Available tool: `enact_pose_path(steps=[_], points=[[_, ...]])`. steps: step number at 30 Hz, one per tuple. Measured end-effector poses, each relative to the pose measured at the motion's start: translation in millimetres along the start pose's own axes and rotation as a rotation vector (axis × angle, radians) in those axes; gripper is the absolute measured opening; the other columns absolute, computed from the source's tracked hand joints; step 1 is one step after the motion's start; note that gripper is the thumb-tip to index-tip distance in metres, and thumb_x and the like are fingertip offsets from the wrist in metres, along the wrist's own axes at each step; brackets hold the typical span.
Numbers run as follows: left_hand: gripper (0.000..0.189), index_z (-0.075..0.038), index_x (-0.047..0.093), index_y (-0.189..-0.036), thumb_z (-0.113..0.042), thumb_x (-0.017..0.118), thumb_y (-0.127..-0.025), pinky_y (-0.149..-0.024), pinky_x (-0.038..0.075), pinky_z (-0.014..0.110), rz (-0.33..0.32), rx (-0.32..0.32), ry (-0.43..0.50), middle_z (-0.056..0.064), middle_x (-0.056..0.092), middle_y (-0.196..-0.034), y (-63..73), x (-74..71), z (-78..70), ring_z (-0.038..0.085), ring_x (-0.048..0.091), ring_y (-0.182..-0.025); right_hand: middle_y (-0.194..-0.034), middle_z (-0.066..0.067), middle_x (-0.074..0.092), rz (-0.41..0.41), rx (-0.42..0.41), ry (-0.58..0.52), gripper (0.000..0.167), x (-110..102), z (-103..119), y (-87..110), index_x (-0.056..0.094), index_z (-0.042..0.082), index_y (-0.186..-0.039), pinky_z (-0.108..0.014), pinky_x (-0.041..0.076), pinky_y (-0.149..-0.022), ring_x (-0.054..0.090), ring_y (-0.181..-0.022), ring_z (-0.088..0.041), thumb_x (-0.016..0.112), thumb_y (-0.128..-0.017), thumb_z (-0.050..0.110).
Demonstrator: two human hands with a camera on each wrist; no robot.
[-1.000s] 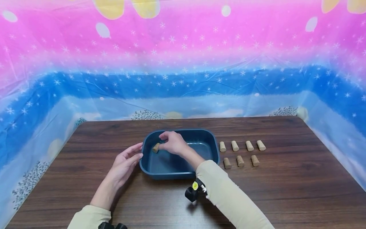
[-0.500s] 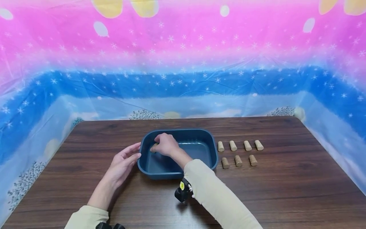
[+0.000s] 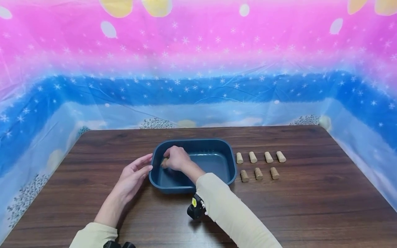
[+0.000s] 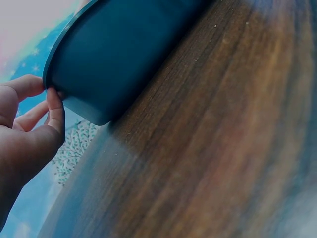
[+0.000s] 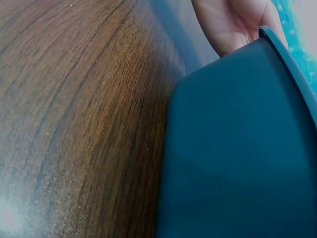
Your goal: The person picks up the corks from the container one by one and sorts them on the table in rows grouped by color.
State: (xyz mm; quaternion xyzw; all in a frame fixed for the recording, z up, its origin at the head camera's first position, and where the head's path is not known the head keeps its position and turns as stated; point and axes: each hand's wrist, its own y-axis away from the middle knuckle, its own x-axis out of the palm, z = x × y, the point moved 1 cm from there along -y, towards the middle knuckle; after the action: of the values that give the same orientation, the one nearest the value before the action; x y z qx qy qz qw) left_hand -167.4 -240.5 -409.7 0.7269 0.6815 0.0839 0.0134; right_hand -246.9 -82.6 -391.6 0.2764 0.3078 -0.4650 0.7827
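Note:
A dark blue rectangular basin (image 3: 183, 190) stands on the table. My left hand (image 3: 133, 177) touches the outside of its left end, fingertips right at the rim. In the left wrist view, thumb and fingertips of the left hand (image 4: 34, 134) meet the basin's wall (image 4: 114, 59) near its corner. My right hand (image 3: 177, 158) reaches inside the basin and holds a tapered cork stopper (image 3: 163, 163) at the left end, low over the floor. The right wrist view has the basin's outer wall (image 5: 237, 139) in front, hiding the right hand's fingers.
Right of the basin, tapered corks lie in two rows: several in the back row, including one cork (image 3: 240, 158) close to the basin, and three in front, including a darker cork (image 3: 258, 174). A patterned cloth (image 3: 198, 89) surrounds the brown wooden table (image 3: 310, 206).
My right hand has moved left and slightly down inside the basin with the cork, toward the left wall. My left hand keeps its place at the rim. The head view has shifted slightly.

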Motion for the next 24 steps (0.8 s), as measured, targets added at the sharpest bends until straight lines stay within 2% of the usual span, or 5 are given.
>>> enact_pose_path(steps=[5,8,12,16,24], points=[[0.057,0.003,0.033,-0.147,-0.014,0.057,-0.098,-0.095,0.042,0.019,0.000,-0.005,0.008,0.014,0.039,-0.141,0.3,-0.2,0.1,0.013,0.049,-0.116,-0.113,-0.008,0.066,0.017,0.004,-0.096,0.036,-0.7,2.0,2.5,0.066,0.003,-0.121,-0.034,0.052,-0.085,0.061,-0.085,-0.017,0.073,-0.086,0.012],[0.057,0.002,0.033,-0.147,-0.015,0.058,-0.098,-0.095,0.042,0.019,0.003,-0.004,0.009,0.013,0.040,-0.141,0.6,0.0,0.1,0.012,0.049,-0.116,-0.110,-0.008,0.067,0.007,-0.032,-0.133,0.033,-4.0,2.8,4.1,0.068,0.002,-0.118,-0.035,0.052,-0.086,0.060,-0.089,-0.018,0.072,-0.086,0.010],[0.056,0.002,0.034,-0.147,-0.015,0.057,-0.098,-0.096,0.042,0.019,0.004,-0.002,0.007,0.010,0.042,-0.139,0.9,0.7,-0.6,0.011,0.048,-0.116,-0.105,-0.006,0.068,0.013,-0.079,-0.159,0.031,-11.2,2.5,6.5,0.069,0.003,-0.116,-0.032,0.051,-0.083,0.058,-0.091,-0.017,0.073,-0.086,0.011],[0.055,0.002,0.034,-0.147,-0.014,0.056,-0.099,-0.096,0.042,0.019,-0.002,-0.002,0.009,0.010,0.043,-0.138,1.2,1.2,-2.2,0.011,0.048,-0.116,-0.108,-0.005,0.068,0.025,-0.094,-0.173,0.034,-19.8,2.1,9.4,0.068,0.005,-0.118,-0.028,0.051,-0.082,0.058,-0.093,-0.016,0.074,-0.086,0.013],[0.056,0.002,0.032,-0.147,-0.013,0.056,-0.098,-0.095,0.042,0.019,-0.013,-0.006,0.007,0.010,0.043,-0.137,0.1,1.8,-1.6,0.010,0.049,-0.115,-0.110,-0.006,0.067,0.020,-0.128,-0.235,0.034,-41.8,3.1,18.3,0.066,0.007,-0.121,-0.032,0.051,-0.087,0.061,-0.101,-0.018,0.072,-0.087,0.009]])
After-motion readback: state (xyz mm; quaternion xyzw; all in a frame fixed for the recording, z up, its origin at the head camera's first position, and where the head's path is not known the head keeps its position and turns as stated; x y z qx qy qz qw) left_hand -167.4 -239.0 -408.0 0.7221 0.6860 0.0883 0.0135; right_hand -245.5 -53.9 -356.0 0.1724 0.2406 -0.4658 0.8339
